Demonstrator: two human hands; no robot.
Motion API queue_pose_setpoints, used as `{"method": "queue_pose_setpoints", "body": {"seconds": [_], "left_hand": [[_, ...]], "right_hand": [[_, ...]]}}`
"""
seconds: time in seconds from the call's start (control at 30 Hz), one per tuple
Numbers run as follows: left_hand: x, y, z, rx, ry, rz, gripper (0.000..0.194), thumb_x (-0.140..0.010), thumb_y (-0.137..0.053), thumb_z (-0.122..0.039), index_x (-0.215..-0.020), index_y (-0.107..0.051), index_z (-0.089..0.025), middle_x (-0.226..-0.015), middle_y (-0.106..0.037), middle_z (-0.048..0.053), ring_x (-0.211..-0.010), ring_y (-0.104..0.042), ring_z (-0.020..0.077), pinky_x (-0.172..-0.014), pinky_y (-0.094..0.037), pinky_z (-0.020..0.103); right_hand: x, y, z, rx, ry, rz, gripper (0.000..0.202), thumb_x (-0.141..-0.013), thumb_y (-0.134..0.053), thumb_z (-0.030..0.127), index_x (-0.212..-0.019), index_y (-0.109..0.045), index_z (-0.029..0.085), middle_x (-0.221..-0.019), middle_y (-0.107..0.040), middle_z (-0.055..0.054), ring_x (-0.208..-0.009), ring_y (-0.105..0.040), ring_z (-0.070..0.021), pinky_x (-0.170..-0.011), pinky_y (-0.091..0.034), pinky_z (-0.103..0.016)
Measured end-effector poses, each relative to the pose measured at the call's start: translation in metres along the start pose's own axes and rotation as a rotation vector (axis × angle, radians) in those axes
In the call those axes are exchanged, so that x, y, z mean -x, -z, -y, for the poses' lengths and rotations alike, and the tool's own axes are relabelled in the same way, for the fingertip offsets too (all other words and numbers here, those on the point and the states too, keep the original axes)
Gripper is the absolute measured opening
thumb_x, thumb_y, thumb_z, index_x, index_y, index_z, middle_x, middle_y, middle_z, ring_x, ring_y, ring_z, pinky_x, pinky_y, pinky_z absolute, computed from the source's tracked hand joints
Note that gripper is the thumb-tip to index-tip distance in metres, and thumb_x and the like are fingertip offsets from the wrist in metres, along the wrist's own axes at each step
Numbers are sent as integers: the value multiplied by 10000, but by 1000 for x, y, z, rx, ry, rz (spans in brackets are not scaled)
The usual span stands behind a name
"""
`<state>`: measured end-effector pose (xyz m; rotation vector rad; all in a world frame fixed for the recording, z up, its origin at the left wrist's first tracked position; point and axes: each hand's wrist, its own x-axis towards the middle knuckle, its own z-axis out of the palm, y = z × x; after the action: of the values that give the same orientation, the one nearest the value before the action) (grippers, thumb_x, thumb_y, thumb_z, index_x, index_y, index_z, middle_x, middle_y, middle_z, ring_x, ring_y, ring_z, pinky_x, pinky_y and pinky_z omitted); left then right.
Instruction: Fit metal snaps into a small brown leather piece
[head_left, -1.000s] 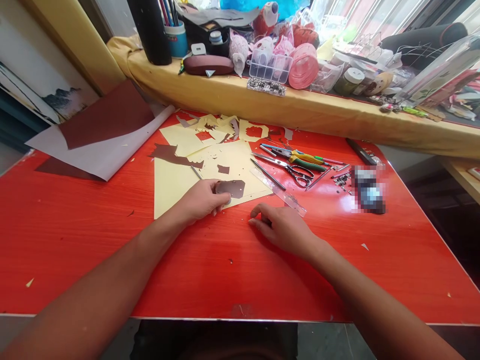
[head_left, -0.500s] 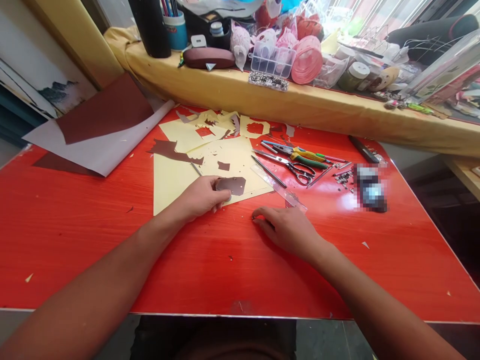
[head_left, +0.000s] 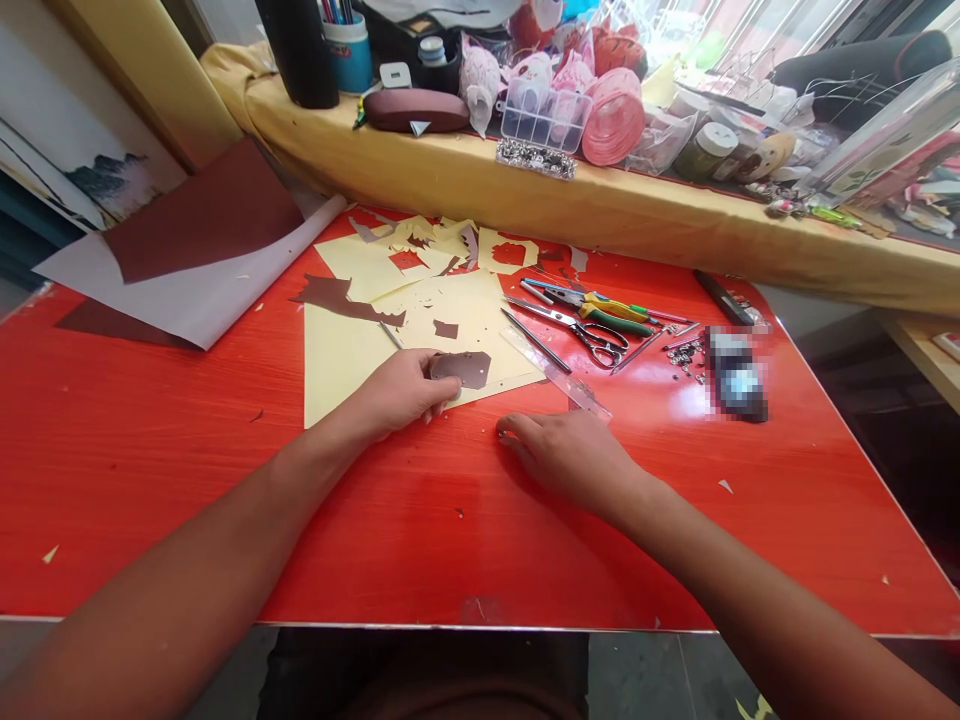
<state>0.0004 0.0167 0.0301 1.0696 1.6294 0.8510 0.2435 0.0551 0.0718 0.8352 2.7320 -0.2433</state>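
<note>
A small brown piece with cut corners and small holes (head_left: 471, 370) is pinched between the thumb and fingers of my left hand (head_left: 405, 390), above the near edge of the yellow sheet (head_left: 337, 370). To the right, my right hand (head_left: 562, 445) rests low over the red table (head_left: 420, 560), thumb and index finger pressed together at the tips. Something tiny may be between them, but I cannot make it out. Just beyond that hand lies a clear ruler (head_left: 555, 372), with a dark pointed rod (head_left: 536, 340) beside it.
Scissors (head_left: 559, 315), pliers (head_left: 607, 310) and small metal parts (head_left: 686, 355) lie at the right. Brown and white sheets (head_left: 217, 290) curl at the back left. Yellow scraps (head_left: 420, 240) lie behind the hands. A crowded ledge (head_left: 420, 160) runs along the back.
My right hand has shifted slightly left, and its thumb and index finger have come closer together. My left hand still holds the brown piece. The whole view has moved a little.
</note>
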Motion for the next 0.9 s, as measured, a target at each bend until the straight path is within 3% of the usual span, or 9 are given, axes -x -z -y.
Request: {"method": "queue_pose_setpoints", "body": {"seconds": [0.17,0.33,0.53,0.9], "left_hand": [[1,1,-1,1,-2,5,123,-745,-682,-260,-716,-568,-225,-593,-655,-6,-477,-553,133,-444,-365,259],[2,1,-1,-4,1,9,118,-752,-672,-256,-724,-561,-227,-589,-658,-4,-480,-556,137,-446,-361,263],[2,1,-2,0,-5,12,120,-742,-674,-249,-712,-561,-225,-584,-656,-5,-487,-570,137,-469,-392,260],[3,1,-3,-11,-5,13,119,-743,-669,-247,-713,-556,-227,-593,-656,-19,-481,-535,128,-442,-355,266]], "right_hand": [[-1,3,1,-75,-103,49,214,-1076,-501,244,-1167,-692,211,-919,-815,-80,-800,-737,-235,-594,-246,-311],[-1,3,-1,-243,-172,16,178,-1040,-570,259,-1144,-714,256,-869,-803,-27,-768,-706,-208,-604,-280,-285],[-1,0,-3,-318,-150,-15,150,-1017,-572,234,-1093,-702,239,-796,-770,-12,-689,-646,-183,-588,-259,-286],[-6,-4,10,-342,-49,-57,193,-1055,-576,317,-1187,-687,231,-812,-781,-16,-707,-656,-196,-605,-268,-288]]}}
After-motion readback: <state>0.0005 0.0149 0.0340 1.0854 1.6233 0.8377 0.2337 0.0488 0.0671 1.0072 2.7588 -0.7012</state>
